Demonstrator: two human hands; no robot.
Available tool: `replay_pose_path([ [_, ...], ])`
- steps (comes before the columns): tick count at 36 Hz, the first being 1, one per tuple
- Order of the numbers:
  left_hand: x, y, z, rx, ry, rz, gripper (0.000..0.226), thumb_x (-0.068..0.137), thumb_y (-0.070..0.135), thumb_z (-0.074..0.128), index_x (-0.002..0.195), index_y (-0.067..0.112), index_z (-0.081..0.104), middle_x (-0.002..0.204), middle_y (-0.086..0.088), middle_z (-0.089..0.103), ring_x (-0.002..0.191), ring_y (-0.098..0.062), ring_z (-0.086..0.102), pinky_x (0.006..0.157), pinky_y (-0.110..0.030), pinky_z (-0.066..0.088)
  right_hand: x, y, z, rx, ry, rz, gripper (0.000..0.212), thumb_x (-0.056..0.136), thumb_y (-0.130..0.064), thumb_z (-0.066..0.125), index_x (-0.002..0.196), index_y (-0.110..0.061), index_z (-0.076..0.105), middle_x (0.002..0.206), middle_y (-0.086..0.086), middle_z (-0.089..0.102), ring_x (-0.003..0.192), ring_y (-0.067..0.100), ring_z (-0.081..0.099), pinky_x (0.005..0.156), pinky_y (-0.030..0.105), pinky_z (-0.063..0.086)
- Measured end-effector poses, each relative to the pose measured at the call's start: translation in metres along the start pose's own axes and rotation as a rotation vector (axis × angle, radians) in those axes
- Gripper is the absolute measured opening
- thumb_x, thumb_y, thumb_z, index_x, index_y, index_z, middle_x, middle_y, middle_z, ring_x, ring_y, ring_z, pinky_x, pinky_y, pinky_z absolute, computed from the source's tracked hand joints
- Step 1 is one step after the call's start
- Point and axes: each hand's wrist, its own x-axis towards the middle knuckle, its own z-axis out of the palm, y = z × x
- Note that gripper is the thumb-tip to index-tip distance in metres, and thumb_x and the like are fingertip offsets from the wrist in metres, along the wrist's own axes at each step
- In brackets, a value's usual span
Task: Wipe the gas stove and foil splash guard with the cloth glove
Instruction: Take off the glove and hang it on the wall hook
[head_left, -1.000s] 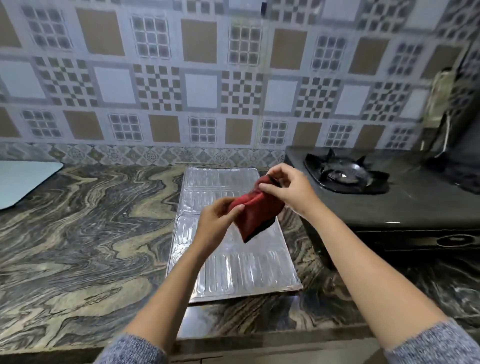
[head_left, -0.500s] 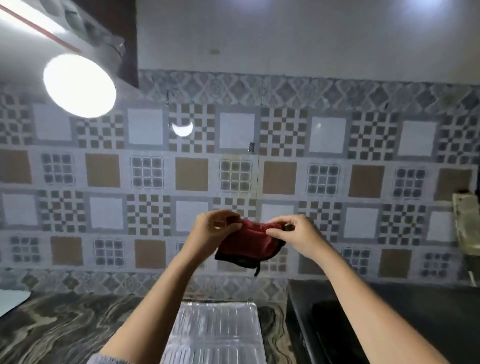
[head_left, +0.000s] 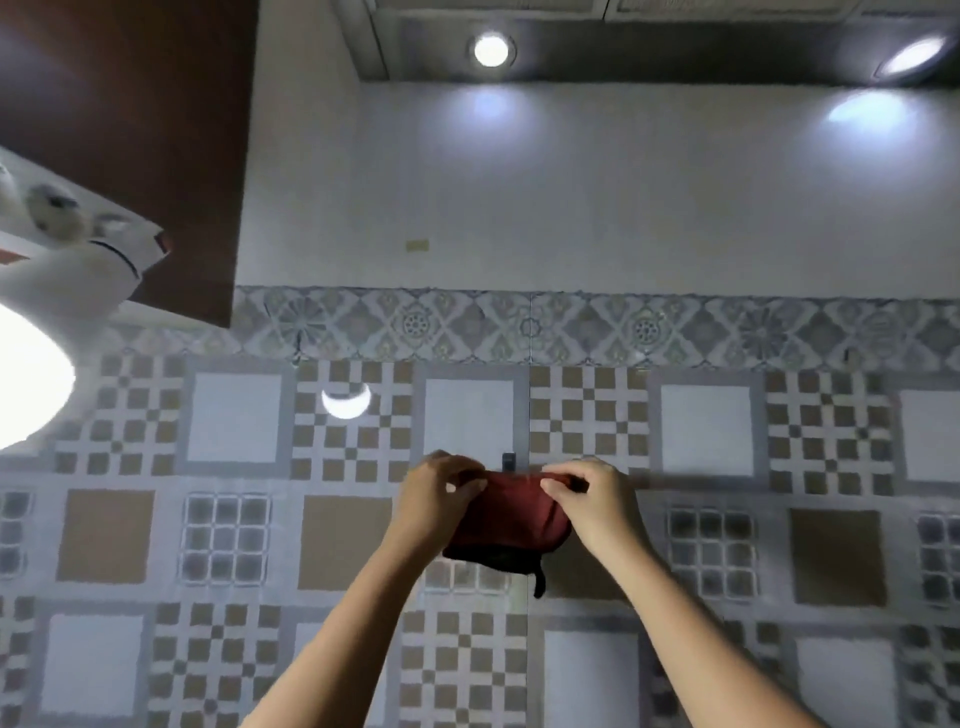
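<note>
A red cloth glove (head_left: 506, 522) with a dark lower edge and a short dangling loop hangs between both hands, held up against the patterned wall tiles. My left hand (head_left: 436, 499) pinches its upper left corner and my right hand (head_left: 597, 501) pinches its upper right corner. A small dark hook (head_left: 508, 461) sticks out of the tile seam just above the glove's top edge. The gas stove and the foil splash guard are out of view below the frame.
Patterned tiles (head_left: 706, 431) cover the wall, with plain white wall above. A dark wood cabinet (head_left: 124, 145) hangs at upper left, a bright round lamp (head_left: 26, 384) beneath it. Two spotlights (head_left: 491, 50) shine from the ceiling.
The view has tilted up from the counter, stove and foil guard to the wall. Both hands have lifted the red glove up to the small hook on the tiles.
</note>
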Motion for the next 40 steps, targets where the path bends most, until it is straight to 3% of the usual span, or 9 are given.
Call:
replay_pose_path([
  [5,0.027,-0.019,0.023,-0.019,0.101,0.033,0.019,0.085,0.015,0.064,0.103,0.012,0.071,0.099,-0.001,0.06,0.086,-0.01,0.055,0.071,-0.003,0.037,0.034,0.016,0.021,0.034,0.085,-0.034,0.011,0.081,-0.01,0.068,0.091,-0.012,0.071,0.095,0.0,0.069,0.094,0.014,0.061,0.081,0.018,0.041],
  [9,0.034,-0.032,0.037,-0.019,0.153,0.049,0.019,0.085,0.013,0.065,0.102,0.011,0.071,0.094,0.003,0.053,0.081,-0.008,0.05,0.069,-0.003,0.036,0.042,0.027,0.035,0.041,0.119,-0.064,0.004,0.082,-0.01,0.066,0.084,-0.013,0.067,0.084,-0.007,0.063,0.083,0.008,0.056,0.065,0.001,0.036],
  [12,0.034,-0.039,0.043,-0.045,0.199,0.069,0.017,0.084,0.012,0.065,0.099,0.011,0.072,0.094,0.006,0.053,0.08,-0.002,0.046,0.072,-0.001,0.035,0.044,0.036,0.043,0.041,0.177,-0.087,0.002,0.08,-0.011,0.069,0.081,-0.013,0.068,0.08,-0.008,0.064,0.077,0.005,0.054,0.064,-0.005,0.035],
  [17,0.025,-0.046,0.051,-0.115,0.233,0.064,0.014,0.082,0.01,0.068,0.096,0.01,0.073,0.092,0.007,0.055,0.078,0.007,0.05,0.073,-0.002,0.041,0.043,0.049,0.05,0.057,0.257,-0.106,0.005,0.074,-0.01,0.075,0.078,-0.011,0.072,0.083,0.001,0.067,0.079,0.013,0.06,0.068,0.008,0.038],
  [23,0.006,-0.055,0.06,-0.178,0.209,-0.017,0.017,0.08,0.015,0.071,0.097,0.012,0.073,0.092,0.0,0.065,0.082,-0.009,0.062,0.076,-0.014,0.051,0.036,0.057,0.058,0.105,0.236,-0.061,0.006,0.073,-0.009,0.075,0.077,-0.013,0.072,0.083,0.002,0.069,0.082,0.016,0.062,0.079,0.027,0.05],
  [29,-0.008,-0.055,0.071,-0.332,0.224,-0.169,0.019,0.08,0.015,0.072,0.097,0.007,0.073,0.088,-0.004,0.07,0.08,-0.01,0.065,0.072,-0.014,0.052,0.019,0.058,0.063,0.144,0.231,-0.021,0.006,0.076,-0.01,0.073,0.082,-0.01,0.073,0.085,0.003,0.068,0.081,0.015,0.06,0.074,0.021,0.044],
  [36,-0.008,-0.048,0.069,-0.371,0.152,-0.217,0.02,0.085,0.014,0.065,0.103,0.007,0.07,0.095,-0.007,0.071,0.088,-0.015,0.066,0.081,-0.025,0.055,0.016,0.059,0.063,0.205,0.179,0.058,0.01,0.079,-0.011,0.07,0.089,-0.009,0.073,0.088,0.005,0.072,0.083,0.02,0.066,0.077,0.033,0.054],
  [40,-0.004,-0.045,0.061,-0.371,0.167,-0.209,0.02,0.085,0.012,0.066,0.104,0.009,0.069,0.1,-0.007,0.067,0.089,-0.015,0.062,0.079,-0.02,0.05,0.017,0.058,0.057,0.19,0.153,0.073,0.015,0.082,-0.012,0.067,0.096,-0.011,0.072,0.094,0.005,0.072,0.088,0.019,0.065,0.079,0.029,0.052],
])
